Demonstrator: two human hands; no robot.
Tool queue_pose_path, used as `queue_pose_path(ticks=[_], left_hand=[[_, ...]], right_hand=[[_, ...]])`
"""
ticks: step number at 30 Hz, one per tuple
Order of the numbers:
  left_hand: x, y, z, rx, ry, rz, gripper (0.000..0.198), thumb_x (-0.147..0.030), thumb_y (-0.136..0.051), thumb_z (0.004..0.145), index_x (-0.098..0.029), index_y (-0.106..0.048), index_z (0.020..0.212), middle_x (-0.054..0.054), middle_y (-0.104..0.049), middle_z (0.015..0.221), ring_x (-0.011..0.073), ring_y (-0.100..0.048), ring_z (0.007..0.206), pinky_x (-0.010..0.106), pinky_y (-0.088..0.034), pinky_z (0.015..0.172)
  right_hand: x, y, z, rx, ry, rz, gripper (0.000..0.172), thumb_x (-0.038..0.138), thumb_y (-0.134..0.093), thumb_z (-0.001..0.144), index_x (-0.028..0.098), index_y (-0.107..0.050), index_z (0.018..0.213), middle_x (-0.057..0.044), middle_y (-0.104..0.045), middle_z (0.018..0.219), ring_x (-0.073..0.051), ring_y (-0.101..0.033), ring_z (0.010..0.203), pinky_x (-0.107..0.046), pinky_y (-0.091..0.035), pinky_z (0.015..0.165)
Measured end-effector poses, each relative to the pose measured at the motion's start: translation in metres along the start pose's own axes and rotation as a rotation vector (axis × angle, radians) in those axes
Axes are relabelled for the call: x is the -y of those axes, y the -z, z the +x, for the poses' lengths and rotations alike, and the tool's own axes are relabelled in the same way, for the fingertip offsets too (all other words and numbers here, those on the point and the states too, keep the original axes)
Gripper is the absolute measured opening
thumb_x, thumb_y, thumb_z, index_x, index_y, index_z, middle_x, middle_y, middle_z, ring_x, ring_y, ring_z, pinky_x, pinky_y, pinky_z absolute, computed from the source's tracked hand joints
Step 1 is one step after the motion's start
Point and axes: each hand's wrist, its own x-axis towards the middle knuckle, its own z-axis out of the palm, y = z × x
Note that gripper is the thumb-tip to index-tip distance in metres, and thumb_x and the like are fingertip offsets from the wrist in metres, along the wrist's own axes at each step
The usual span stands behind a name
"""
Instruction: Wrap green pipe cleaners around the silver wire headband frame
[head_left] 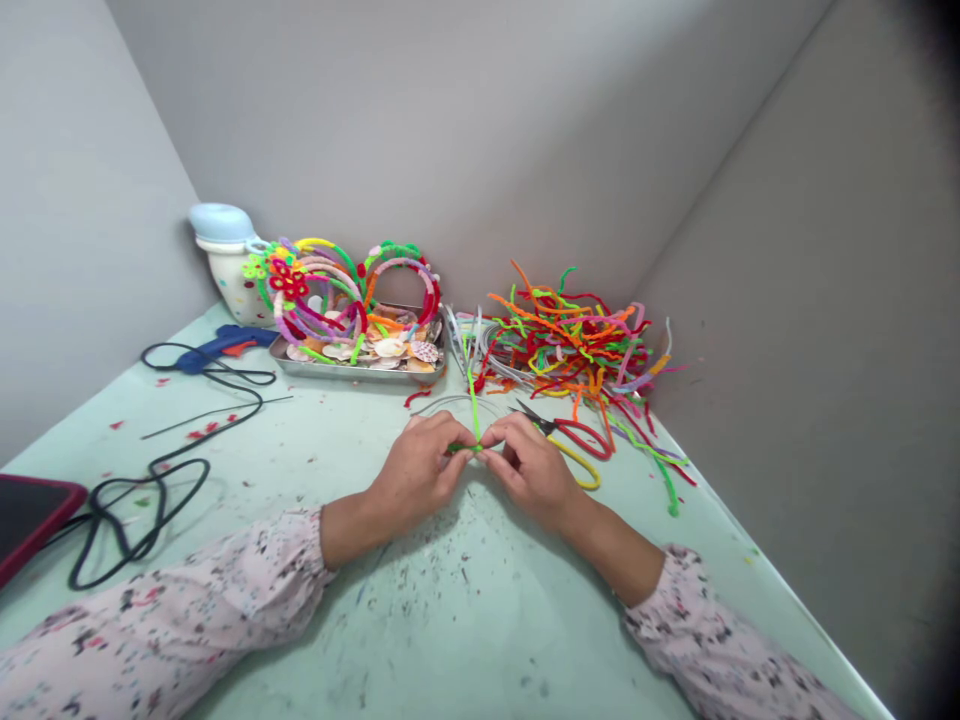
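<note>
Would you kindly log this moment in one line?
left hand pinching fuzzy green pipe cleaner | right hand pinching it | red-handled scissors nearby

Bright, even light leaves only faint shadows just beneath the left hand (416,475) and right hand (529,470). Far right of them the frame's corners darken, and the sleeves (187,610) nearer the camera look stretched and slightly soft.

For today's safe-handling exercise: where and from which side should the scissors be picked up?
The scissors lie flat on the table, blades pointing left; probably grip the red handle loops from above, on their right side.
</note>
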Motion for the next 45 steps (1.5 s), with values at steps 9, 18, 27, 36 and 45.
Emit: queue_pose_path(ticks=[9, 18, 27, 36, 45], left_hand=[[0.0035, -0.0013, -0.001, 0.006, -0.06, 0.034, 0.008, -0.015, -0.053, 0.084, -0.017, -0.061, 0.086, 0.003, -0.061, 0.082, 0.0189, -0.055, 0.082, 0.034, -0.038, 0.077], [0.0024, -0.0001, -0.0005, 0.018, -0.071, 0.05, 0.008, -0.015, -0.052, 0.084, -0.017, -0.06, 0.085, 0.003, -0.061, 0.081, 0.019, -0.056, 0.082, 0.035, -0.039, 0.077], [0.0027, 0.0, -0.0008, 0.019, -0.089, 0.059, 0.009, -0.012, -0.052, 0.083, -0.017, -0.059, 0.085, 0.003, -0.061, 0.081, 0.0189, -0.055, 0.082, 0.035, -0.038, 0.077], [0.0027, -0.0009, -0.0002, 0.056, -0.107, 0.059, 0.01, -0.011, -0.052, 0.083, -0.017, -0.059, 0.085, 0.003, -0.06, 0.082, 0.0184, -0.055, 0.083, 0.035, -0.038, 0.079], [0.0012, -0.0001, -0.0012, 0.03, -0.096, 0.07, 0.01, -0.013, -0.05, 0.084, -0.018, -0.058, 0.087, 0.003, -0.06, 0.082, 0.0194, -0.055, 0.084, 0.035, -0.039, 0.079]], right_hand=[[0.0026, 0.0042, 0.0037, 0.054, 0.001, -0.015, 0.004, 0.021, -0.053, 0.09, 0.02, -0.057, 0.091, -0.005, -0.055, 0.094, -0.016, -0.057, 0.082, -0.028, -0.046, 0.073], [0.0002, 0.0035, 0.002, 0.054, -0.001, 0.005, 0.004, 0.022, -0.054, 0.089, 0.02, -0.057, 0.09, -0.004, -0.056, 0.09, -0.013, -0.053, 0.072, -0.026, -0.044, 0.066], [-0.0001, 0.0032, 0.0028, 0.067, 0.002, 0.021, 0.003, 0.022, -0.054, 0.089, 0.02, -0.056, 0.089, -0.004, -0.055, 0.091, -0.016, -0.054, 0.081, -0.028, -0.044, 0.072], [0.0001, 0.0009, 0.003, 0.107, 0.014, 0.083, 0.005, 0.019, -0.05, 0.09, 0.02, -0.053, 0.087, -0.005, -0.057, 0.092, -0.016, -0.055, 0.086, -0.028, -0.044, 0.078], [0.0013, 0.004, 0.002, 0.062, -0.07, 0.107, 0.006, 0.024, -0.057, 0.086, 0.02, -0.06, 0.087, -0.009, -0.06, 0.116, -0.011, -0.057, 0.064, -0.026, -0.046, 0.059]])
